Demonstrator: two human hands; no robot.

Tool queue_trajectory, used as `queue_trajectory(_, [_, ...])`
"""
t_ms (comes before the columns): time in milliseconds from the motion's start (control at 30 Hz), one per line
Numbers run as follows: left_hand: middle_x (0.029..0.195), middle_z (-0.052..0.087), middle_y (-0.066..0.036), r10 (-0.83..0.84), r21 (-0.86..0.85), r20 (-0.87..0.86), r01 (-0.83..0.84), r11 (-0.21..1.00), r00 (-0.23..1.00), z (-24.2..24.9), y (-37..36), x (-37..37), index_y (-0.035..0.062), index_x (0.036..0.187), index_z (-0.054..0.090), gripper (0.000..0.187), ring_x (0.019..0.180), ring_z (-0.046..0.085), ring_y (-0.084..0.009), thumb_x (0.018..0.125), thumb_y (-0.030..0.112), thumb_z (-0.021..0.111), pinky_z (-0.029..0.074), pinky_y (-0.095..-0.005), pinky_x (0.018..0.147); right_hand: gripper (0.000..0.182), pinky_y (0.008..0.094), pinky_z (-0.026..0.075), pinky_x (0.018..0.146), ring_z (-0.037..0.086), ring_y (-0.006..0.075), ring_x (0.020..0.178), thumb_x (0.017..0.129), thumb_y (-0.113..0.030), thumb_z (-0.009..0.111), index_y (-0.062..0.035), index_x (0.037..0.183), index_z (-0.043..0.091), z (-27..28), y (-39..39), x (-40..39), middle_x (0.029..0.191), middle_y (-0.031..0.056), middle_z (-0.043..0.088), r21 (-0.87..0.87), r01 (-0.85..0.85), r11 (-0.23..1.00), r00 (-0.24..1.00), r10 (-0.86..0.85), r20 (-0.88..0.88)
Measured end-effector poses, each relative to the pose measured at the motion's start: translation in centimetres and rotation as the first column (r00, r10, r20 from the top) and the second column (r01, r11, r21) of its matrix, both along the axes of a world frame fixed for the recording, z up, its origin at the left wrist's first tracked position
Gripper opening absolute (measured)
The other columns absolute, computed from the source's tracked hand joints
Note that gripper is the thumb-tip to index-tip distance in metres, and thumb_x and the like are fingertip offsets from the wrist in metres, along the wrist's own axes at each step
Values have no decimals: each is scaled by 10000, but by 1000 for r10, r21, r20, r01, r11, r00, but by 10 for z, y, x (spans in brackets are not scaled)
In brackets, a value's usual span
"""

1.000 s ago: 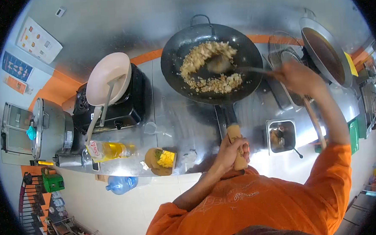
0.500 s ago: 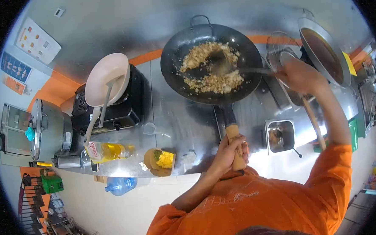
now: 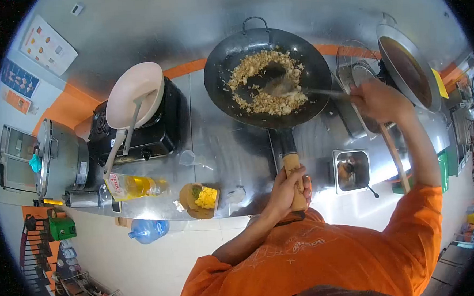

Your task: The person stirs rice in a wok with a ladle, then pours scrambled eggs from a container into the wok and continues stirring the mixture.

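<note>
In the head view, a black wok (image 3: 270, 111) holds a ring of small, browned, chopped food (image 3: 249, 72) around a bare dark centre. My left hand (image 3: 290, 188) is closed around the wok's wooden handle (image 3: 299, 201), close to my body. On the far side of the rim, my right hand (image 3: 379, 100) grips a long-handled metal stirring utensil (image 3: 325, 92). Its head lies among the food, too smeared by motion to tell a ladle from a spatula.
A pale frying pan (image 3: 132, 97) with a grey spatula sits on a black stove at left. An oil bottle (image 3: 142, 186) and a box of yellow cubes (image 3: 205, 198) line the near edge. At right are a wire skimmer (image 3: 353, 56), a metal container (image 3: 351, 171) and a liquid-filled pan (image 3: 412, 74).
The food has been pushed around, leaving a more even ring with a barer middle. My right hand has shifted slightly right and down; my left hand keeps its grip.
</note>
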State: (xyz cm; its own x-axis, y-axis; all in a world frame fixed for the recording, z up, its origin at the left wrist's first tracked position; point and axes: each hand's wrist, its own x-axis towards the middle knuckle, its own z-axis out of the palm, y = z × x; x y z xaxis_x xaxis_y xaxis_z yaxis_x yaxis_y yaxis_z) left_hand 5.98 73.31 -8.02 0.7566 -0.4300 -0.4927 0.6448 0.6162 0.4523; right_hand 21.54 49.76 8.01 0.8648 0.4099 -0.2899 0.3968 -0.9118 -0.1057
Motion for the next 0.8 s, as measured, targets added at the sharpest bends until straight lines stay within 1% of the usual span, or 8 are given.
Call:
queue_trajectory(167, [784,541,-57,-25,-26,7,25,999,1000,-12,-5,-8,111,1149,459,273,577,540,-168,951,253,582,472,-351,513,270,509,507,813,644,434,866,950,-228,535,-38,1030,709,-36,8,11,920,250,670,192,30,981,999,-33,15])
queue_trajectory(233, [791,541,-59,-12,-13,14,12,1000,1000,-2,0,-8,116,1159,450,280,594,554,-171,950,247,582,472,-350,514,296,512,504,797,641,436,870,953,-260,527,-31,1021,703,4,4,-5,935,242,672,0,94,996,994,-94,-57])
queue_trajectory(267, [791,541,-59,-5,-17,27,6,1000,1000,-2,0,-1,116,1159,450,280,594,554,-171,950,247,582,472,-350,514,297,515,503,777,641,435,881,957,-264,526,-28,1012,697,-3,-11,-3,937,234,676,21,-86,996,994,87,-61])
queue_trajectory(400, [813,556,-72,-13,-17,11,13,1000,1000,-4,-1,-17,96,1153,446,277,616,577,-186,951,235,576,491,-363,530,263,462,506,775,644,399,866,946,-224,554,-27,1050,695,-54,12,23,868,243,663,66,63,996,995,-67,72])
queue_trajectory(467, [845,576,-88,-18,50,158,10,999,987,-2,7,-14,75,1160,432,284,627,593,-202,955,221,564,514,-371,542,272,462,502,772,641,402,874,948,-235,549,-22,1034,694,-16,-1,8,848,244,658,48,43,998,999,-44,27])
queue_trajectory(633, [872,574,-93,-18,42,81,15,999,997,-10,-1,-24,71,1178,414,275,641,604,-206,959,180,539,521,-363,542,288,458,496,762,642,403,880,945,-257,555,-14,997,700,-33,11,0,796,237,646,130,-25,991,1000,26,-7])
queue_trajectory(700, [880,571,-93,-19,64,104,13,998,994,-7,5,-17,70,1183,410,272,643,606,-206,960,168,533,522,-364,539,285,462,491,740,637,405,846,944,-254,558,-15,1000,705,-25,3,7,784,240,638,-29,167,986,984,-165,63])
queue_trajectory(800, [793,569,-105,5,56,155,-14,998,988,2,9,-19,24,1126,392,271,609,597,-184,982,205,534,496,-327,485,282,465,490,724,635,407,825,945,-245,559,-34,1066,702,-11,13,0,814,245,650,47,90,995,994,-87,-62])
